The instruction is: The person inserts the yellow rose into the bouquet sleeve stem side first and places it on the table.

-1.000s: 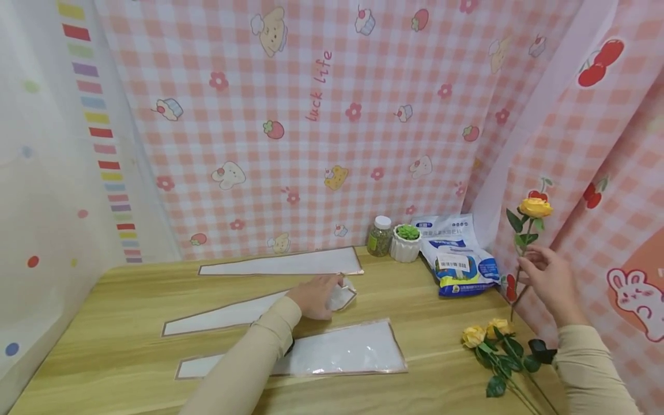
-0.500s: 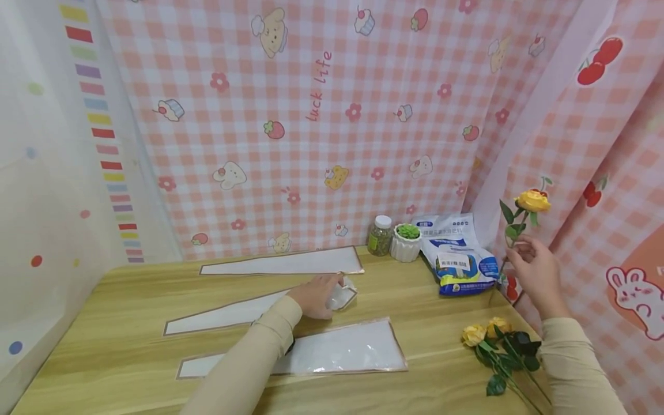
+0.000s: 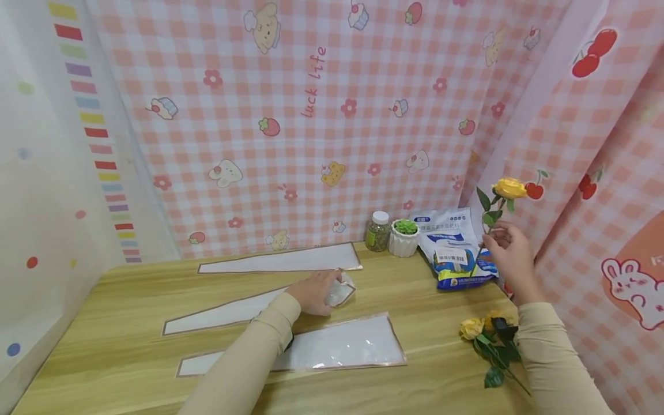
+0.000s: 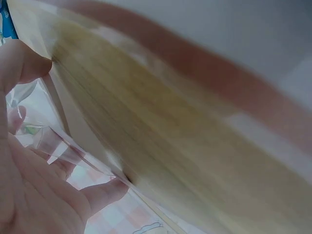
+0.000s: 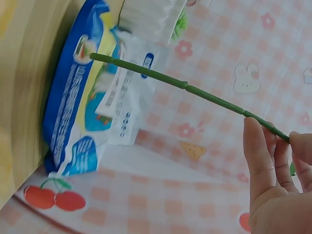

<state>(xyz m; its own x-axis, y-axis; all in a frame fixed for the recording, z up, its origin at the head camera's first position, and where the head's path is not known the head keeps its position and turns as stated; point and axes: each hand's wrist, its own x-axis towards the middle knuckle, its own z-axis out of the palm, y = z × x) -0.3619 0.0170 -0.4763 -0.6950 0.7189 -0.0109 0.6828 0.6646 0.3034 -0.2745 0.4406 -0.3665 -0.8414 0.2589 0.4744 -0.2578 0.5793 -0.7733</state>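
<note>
My left hand [image 3: 311, 294] grips the wide end of the middle flower sleeve [image 3: 228, 311], a long tapered plastic wrapper with a brown border. In the left wrist view, thumb and fingers [image 4: 105, 195] squeeze the sleeve's edges, and its mouth bulges apart. My right hand [image 3: 510, 262] pinches the stem of a yellow artificial rose [image 3: 510, 188], bloom upward, in front of the bag at the right. The right wrist view shows the bare green stem [image 5: 185, 85] running down past the fingertips. More yellow roses [image 3: 472, 328] lie on the table by the right forearm, which hides part of them.
Flat sleeves lie behind [image 3: 290, 258] and in front [image 3: 347, 346] of the middle one. Along the back stand a lidded jar [image 3: 378, 233], a succulent in a white pot [image 3: 403, 242] and a blue-and-white plastic bag [image 3: 453, 259]. Checked curtains enclose the wooden table [image 3: 114, 311].
My right hand has carried the rose leftward and slightly up, from beside the bag to in front of it. The left hand keeps its hold on the sleeve.
</note>
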